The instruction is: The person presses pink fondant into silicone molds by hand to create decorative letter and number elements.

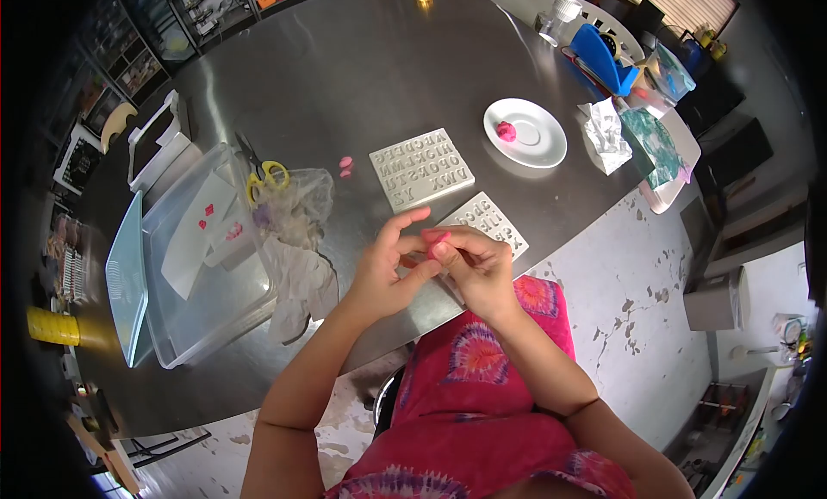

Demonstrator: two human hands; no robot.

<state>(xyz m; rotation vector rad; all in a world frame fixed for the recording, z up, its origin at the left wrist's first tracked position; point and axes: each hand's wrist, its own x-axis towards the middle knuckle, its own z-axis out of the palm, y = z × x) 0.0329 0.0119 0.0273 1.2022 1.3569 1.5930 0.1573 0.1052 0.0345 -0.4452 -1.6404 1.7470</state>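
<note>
A small lump of pink dough (436,242) is pinched between my hands, just above the table's near edge. My right hand (482,273) closes thumb and fingers on it. My left hand (383,273) meets it from the other side, index finger raised and the other fingers curled; its exact contact is partly hidden. Beneath my hands lies a grey letter mould (487,216), partly covered by them. A second mould (422,167) with capital letters lies just beyond. On a white saucer (544,146) to the right sits a bigger pink dough ball (506,131).
Small pink pieces (346,165) lie left of the moulds. Farther left are yellow-handled scissors (274,175), a crumpled plastic bag (301,198), a cloth (301,284) and a clear bin (177,340) holding pink bits on white sheets. Crumpled paper (606,137) lies at the right edge.
</note>
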